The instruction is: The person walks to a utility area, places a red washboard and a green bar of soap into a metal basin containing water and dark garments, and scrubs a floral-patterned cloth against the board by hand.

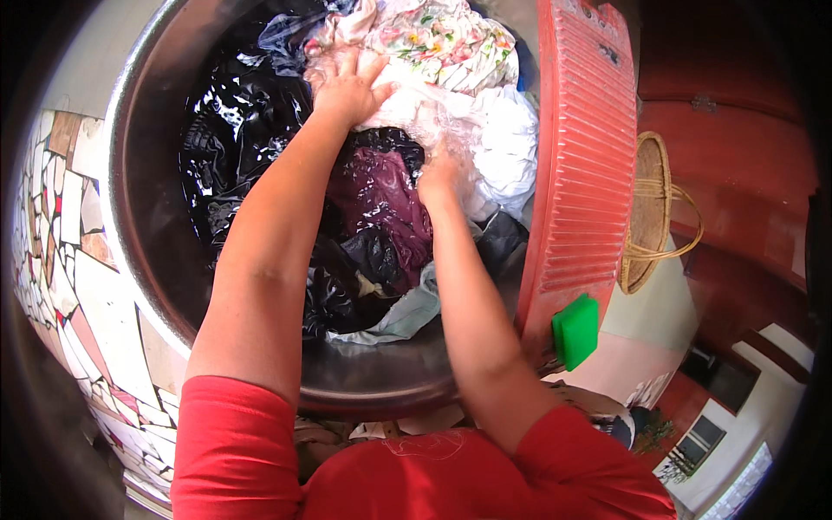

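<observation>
My left hand (351, 88) presses flat on wet pale pink cloth (416, 110), fingers spread. My right hand (445, 172) reaches into the same cloth near the white fabric (508, 146); water and blur hide its fingertips, so its grip is unclear. Beyond them a floral-print cloth (448, 49) is heaped near the basin's far side. Between my forearms, a maroon garment (383, 195) lies soaked among black clothes (247, 123). All this laundry sits in water in a large metal basin (153, 130).
A red ribbed washboard (588, 156) stands along the basin's right side, with a green block (576, 333) at its near end. Beyond it is a round wicker basket (650, 208) with a handle. Broken-tile paving (84, 260) lies to the left. A light grey cloth (396, 318) rests near the front wall.
</observation>
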### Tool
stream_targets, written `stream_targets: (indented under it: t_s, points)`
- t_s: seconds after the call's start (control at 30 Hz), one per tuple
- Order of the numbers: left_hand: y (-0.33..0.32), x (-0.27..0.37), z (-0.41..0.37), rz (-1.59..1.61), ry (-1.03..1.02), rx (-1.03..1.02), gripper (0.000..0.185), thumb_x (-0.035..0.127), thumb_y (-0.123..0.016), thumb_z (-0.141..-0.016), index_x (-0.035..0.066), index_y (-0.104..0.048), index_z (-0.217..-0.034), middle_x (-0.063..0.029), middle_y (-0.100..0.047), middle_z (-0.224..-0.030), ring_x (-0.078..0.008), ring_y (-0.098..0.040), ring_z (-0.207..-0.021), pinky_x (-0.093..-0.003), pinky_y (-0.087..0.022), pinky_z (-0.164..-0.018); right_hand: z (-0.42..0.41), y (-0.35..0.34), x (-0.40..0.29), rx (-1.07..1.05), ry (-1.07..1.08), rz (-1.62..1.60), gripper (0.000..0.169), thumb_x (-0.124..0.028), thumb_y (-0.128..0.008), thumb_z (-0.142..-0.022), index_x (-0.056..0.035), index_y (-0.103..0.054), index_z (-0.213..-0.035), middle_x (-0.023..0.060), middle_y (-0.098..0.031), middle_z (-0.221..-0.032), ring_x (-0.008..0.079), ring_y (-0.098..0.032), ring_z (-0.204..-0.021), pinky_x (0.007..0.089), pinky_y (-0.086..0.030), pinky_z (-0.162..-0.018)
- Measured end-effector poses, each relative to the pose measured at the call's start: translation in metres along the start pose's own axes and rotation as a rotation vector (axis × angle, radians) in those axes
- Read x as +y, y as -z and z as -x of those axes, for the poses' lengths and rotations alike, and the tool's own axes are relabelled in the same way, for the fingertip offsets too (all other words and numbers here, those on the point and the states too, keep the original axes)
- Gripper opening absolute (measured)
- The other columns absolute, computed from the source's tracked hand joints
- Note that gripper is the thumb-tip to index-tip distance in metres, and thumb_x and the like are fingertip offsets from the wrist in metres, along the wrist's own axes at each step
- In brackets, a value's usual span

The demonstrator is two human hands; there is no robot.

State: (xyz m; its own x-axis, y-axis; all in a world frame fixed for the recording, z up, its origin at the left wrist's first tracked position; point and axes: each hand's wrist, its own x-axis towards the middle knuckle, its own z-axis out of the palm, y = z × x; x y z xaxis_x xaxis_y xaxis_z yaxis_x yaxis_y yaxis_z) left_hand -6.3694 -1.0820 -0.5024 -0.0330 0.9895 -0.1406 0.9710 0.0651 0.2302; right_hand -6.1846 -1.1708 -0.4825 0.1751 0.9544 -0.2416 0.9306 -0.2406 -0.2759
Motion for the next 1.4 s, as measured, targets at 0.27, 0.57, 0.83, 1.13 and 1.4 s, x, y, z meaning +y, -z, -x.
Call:
stream_targets:
  t_s: [0.27, 0.57, 0.83, 1.13, 1.4]
  points:
    - [0.003, 0.011, 0.004, 0.149, 0.024, -0.299, 0.064, 0.058, -0.030, -0.092, 0.026, -0.021, -0.147, -0.0175, -0.024, -0.150, -0.0380, -0.018, -0.139, -0.0538, -0.012, -0.111, -0.037, 0.042, 0.023, 0.486, -0.185, 0.177, 0.059, -0.041, -0.059, -0.080, -0.0216, -0.046, -0.134, 0.0135, -0.032, -0.146, 0.0411, -0.022, -0.134, 0.0613, -0.024, -0.100]
    - [-0.011, 0.002, 0.014, 0.064, -0.001, -0.128, 0.064, 0.061, -0.037, -0.087, 0.031, -0.033, -0.143, -0.0152, -0.015, -0.154, -0.0434, -0.011, -0.139, -0.0561, -0.004, -0.111, -0.026, 0.020, 0.051, 0.063, -0.380, 0.021, 0.064, -0.053, -0.054, -0.081, -0.0153, -0.045, -0.131, 0.0201, -0.049, -0.131, 0.0431, -0.046, -0.118, 0.0498, -0.039, -0.095]
    - [-0.011, 0.007, 0.021, 0.185, 0.071, -0.008, 0.058, 0.059, -0.039, -0.088, 0.040, -0.030, -0.143, -0.0080, -0.010, -0.155, -0.0442, -0.012, -0.138, -0.0631, 0.002, -0.107, -0.030, 0.038, -0.023, 0.447, 0.025, -0.312, 0.084, -0.053, -0.060, -0.081, -0.0223, -0.020, -0.148, 0.0266, -0.006, -0.151, 0.0488, -0.017, -0.135, 0.0522, -0.024, -0.108]
    - [-0.004, 0.002, 0.057, 0.104, 0.084, 0.325, 0.068, 0.055, -0.053, -0.081, 0.021, -0.042, -0.139, -0.0198, -0.030, -0.147, -0.0469, -0.022, -0.135, -0.0635, -0.014, -0.106, -0.112, -0.024, -0.019, -0.288, 0.166, 0.043, 0.072, -0.065, -0.047, -0.081, -0.0308, -0.031, -0.143, 0.0201, -0.014, -0.151, 0.0401, -0.032, -0.132, 0.0404, -0.031, -0.107]
    - [0.107, -0.044, 0.033, 0.054, 0.093, 0.291, 0.067, 0.068, -0.050, -0.079, 0.033, -0.041, -0.136, -0.0131, -0.031, -0.145, -0.0423, -0.029, -0.131, -0.0638, -0.025, -0.099, -0.150, 0.094, -0.157, -0.457, 0.338, 0.661, 0.053, -0.042, -0.054, -0.082, -0.0115, -0.057, -0.125, 0.0179, -0.055, -0.127, 0.0283, -0.049, -0.123, 0.0430, -0.036, -0.102]
